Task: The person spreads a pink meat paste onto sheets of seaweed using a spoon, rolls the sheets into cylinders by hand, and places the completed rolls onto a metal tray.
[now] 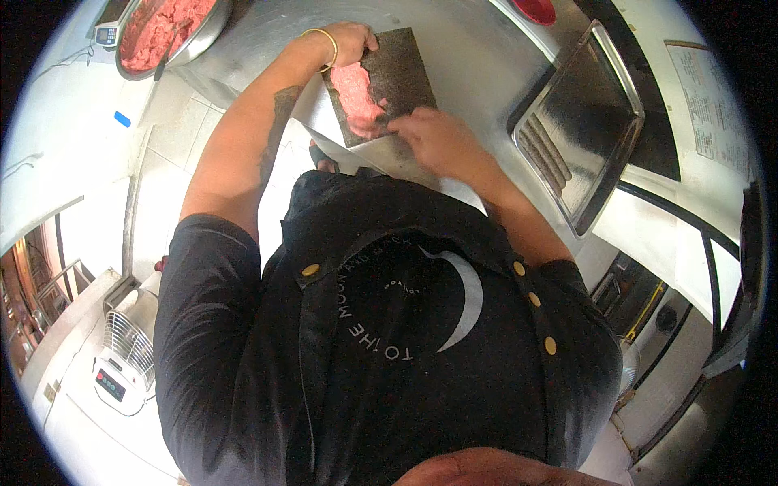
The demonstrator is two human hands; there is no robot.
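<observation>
Pink meat (354,89) on a dark sheet (403,69), between the hands (350,42) (435,139)

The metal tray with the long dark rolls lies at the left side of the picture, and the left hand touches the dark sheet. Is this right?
Not the side: the head view shows the metal tray with the long dark rolls at the right. The left hand does touch the dark sheet.

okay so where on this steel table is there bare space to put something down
The steel table is bare between the dark sheet and the metal tray, and between the meat bowl and the left hand. The tray has room right of its dark rolls. It's crowded at the sheet: pink paste, left hand and right hand.
</observation>
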